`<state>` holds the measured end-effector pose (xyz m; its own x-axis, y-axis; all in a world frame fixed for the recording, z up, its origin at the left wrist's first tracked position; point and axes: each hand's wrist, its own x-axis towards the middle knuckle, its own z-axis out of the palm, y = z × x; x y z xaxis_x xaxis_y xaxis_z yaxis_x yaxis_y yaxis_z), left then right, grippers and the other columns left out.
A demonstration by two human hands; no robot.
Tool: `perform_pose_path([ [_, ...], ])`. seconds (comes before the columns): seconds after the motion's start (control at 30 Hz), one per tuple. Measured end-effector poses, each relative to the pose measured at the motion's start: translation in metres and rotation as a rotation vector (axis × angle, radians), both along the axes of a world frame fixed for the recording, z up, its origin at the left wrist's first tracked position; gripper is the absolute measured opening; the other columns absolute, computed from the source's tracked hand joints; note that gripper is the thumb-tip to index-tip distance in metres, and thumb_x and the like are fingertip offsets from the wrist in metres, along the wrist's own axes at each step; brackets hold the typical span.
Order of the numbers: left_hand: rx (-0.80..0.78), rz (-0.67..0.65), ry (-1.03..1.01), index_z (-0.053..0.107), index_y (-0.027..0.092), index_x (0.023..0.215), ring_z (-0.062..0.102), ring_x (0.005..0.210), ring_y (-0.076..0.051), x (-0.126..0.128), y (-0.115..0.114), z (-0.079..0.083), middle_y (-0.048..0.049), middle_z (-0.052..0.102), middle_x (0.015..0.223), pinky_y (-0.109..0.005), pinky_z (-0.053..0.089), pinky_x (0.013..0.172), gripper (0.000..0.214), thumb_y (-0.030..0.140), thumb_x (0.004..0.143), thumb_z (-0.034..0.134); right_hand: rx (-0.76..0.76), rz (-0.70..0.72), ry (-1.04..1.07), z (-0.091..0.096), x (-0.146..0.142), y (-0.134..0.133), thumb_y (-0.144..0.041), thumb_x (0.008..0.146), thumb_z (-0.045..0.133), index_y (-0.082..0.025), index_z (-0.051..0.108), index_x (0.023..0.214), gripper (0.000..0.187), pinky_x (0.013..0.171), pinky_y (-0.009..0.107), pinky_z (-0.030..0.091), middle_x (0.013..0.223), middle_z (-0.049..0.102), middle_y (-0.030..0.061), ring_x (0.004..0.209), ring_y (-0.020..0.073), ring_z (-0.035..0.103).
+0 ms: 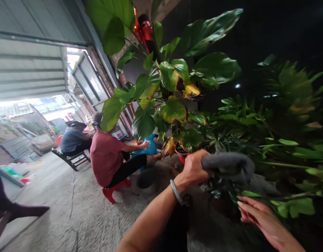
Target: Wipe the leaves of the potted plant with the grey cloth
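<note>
My left hand, with a pale bangle on the wrist, is wrapped round the thick curved handle of a grey object. Its lower part blurs into the dark among the plants, so its kind cannot be made out. Lower right, my right hand has thumb and fingers pinched together at the tip of a dark green leaf. Low leafy plants surround both hands on the right. A tall broad-leaved plant with yellow and brown patches rises ahead, near a red pot.
A person in a red shirt sits on a red stool to the left, beside a dark bucket. Farther back, another person sits on a wooden chair. A cable crosses the concrete floor.
</note>
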<state>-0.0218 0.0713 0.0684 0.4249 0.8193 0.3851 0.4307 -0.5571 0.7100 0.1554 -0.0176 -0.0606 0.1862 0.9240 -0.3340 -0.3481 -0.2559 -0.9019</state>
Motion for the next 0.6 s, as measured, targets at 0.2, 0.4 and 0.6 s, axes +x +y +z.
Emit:
perform_pose_path([
  [0.2, 0.0, 0.265, -0.105, 0.057, 0.019, 0.082, 0.05, 0.071, -0.012, 0.017, 0.017, -0.004, 0.0059, 0.054, 0.072, -0.021, 0.037, 0.063, 0.026, 0.011, 0.059, 0.065, -0.047, 0.046, 0.035, 0.014, -0.002, 0.004, -0.037, 0.036, 0.081, -0.021, 0.061, 0.053, 0.031, 0.045, 0.027, 0.044, 0.043, 0.055, -0.0011, 0.042, 0.013, 0.048],
  [0.4, -0.191, -0.233, 0.296, 0.055, 0.019, 0.067, 0.046, 0.061, -0.01, -0.016, -0.015, -0.039, 0.0066, 0.05, 0.062, -0.02, 0.031, 0.054, 0.018, 0.01, 0.053, 0.063, -0.038, 0.112, 0.101, -0.002, 0.013, 0.003, -0.038, 0.037, 0.086, -0.019, 0.067, 0.055, 0.032, 0.047, 0.025, 0.044, 0.051, 0.062, 0.0009, 0.047, 0.0142, 0.054],
  [0.6, 0.002, 0.148, -0.105, 0.053, 0.019, 0.074, 0.046, 0.064, -0.011, -0.013, 0.013, 0.004, 0.0056, 0.049, 0.067, -0.022, 0.034, 0.059, 0.022, 0.012, 0.056, 0.063, -0.092, -0.024, 0.11, 0.007, 0.007, 0.005, -0.037, 0.029, 0.087, -0.02, 0.07, 0.058, 0.038, 0.051, 0.03, 0.051, 0.056, 0.068, 0.0041, 0.053, 0.0201, 0.062],
])
